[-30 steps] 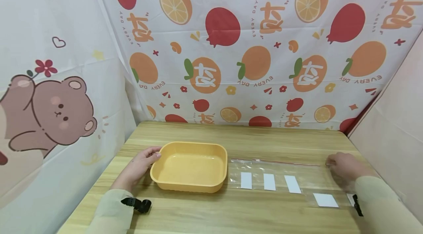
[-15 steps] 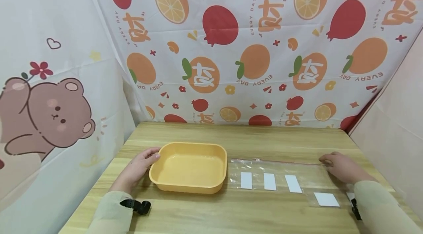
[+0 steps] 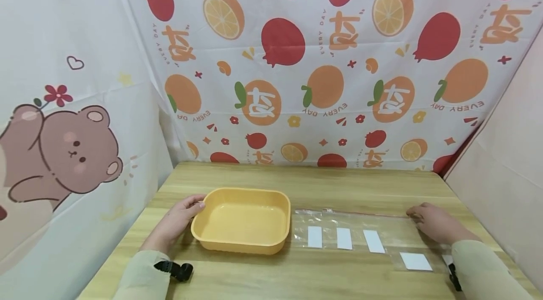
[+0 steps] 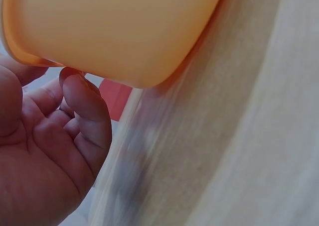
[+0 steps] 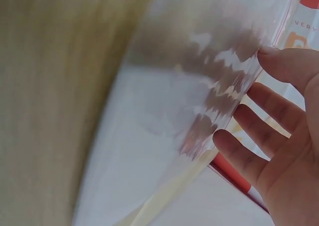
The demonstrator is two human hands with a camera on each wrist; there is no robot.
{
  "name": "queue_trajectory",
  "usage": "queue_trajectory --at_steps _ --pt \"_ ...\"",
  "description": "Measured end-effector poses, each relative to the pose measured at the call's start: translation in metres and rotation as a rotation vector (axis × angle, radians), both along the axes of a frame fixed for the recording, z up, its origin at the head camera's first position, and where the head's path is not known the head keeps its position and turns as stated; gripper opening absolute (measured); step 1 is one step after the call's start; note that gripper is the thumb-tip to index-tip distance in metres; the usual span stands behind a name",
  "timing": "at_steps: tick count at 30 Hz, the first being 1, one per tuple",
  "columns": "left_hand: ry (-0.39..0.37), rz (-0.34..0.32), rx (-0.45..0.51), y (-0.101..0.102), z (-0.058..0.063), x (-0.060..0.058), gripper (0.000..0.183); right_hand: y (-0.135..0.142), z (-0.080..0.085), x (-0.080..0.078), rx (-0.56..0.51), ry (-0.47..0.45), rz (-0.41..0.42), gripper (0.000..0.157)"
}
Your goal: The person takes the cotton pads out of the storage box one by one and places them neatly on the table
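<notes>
In the head view, my left hand (image 3: 174,225) holds the left end of a yellow plastic basin (image 3: 242,246), its thumb on the rim. The left wrist view shows curled fingers (image 4: 89,106) beside the wall of this basin (image 4: 114,32). My right hand (image 3: 439,222) is at the far edge of the clear zip bags (image 3: 352,217), which lie overlapping in a row with white label patches. In the right wrist view, the thumb and fairly straight fingers (image 5: 266,106) touch the edge of a clear bag (image 5: 164,96); the index finger seems hidden.
The wooden table (image 3: 305,276) bears the basin and the bags. A fruit-print cloth (image 3: 292,88) hangs behind it, and a bear-print cloth (image 3: 80,149) hangs on the left. Another bag label (image 3: 415,261) lies near the right sleeve.
My right hand has moved slightly left along the bags' far edge. My left hand stays on the basin. The head view has shifted slightly.
</notes>
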State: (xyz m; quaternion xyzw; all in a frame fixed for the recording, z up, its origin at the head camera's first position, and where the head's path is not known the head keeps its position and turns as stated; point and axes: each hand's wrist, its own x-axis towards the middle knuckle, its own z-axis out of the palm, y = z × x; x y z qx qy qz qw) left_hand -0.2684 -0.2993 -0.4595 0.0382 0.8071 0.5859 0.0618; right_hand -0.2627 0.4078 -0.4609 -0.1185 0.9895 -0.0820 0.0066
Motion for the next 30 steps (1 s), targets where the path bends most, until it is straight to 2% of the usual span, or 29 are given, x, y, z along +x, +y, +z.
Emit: queue_trajectory --at_steps 7,12,18,23,27,30 --pt "0.001 -0.002 0.000 0.007 0.003 -0.010 0.054 0.004 0.003 -0.004 0.010 0.012 0.003 0.028" --pt "-0.004 -0.003 -0.015 0.010 0.005 -0.012 0.055 0.000 0.008 -0.003 -0.007 0.059 0.001 0.030" --pt "-0.003 -0.006 -0.009 0.009 0.006 -0.014 0.054 -0.024 0.020 -0.003 -0.016 0.144 0.011 0.027" --pt "0.003 0.015 -0.019 0.009 0.009 -0.012 0.054 -0.049 0.022 -0.003 -0.029 0.196 -0.003 0.027" --pt "0.052 0.040 -0.113 0.012 0.015 -0.009 0.058 -0.067 0.025 0.000 -0.061 0.206 -0.034 0.030" --pt "0.179 0.072 -0.295 0.020 0.028 -0.005 0.067 -0.081 0.032 0.005 -0.063 0.234 -0.056 0.037"
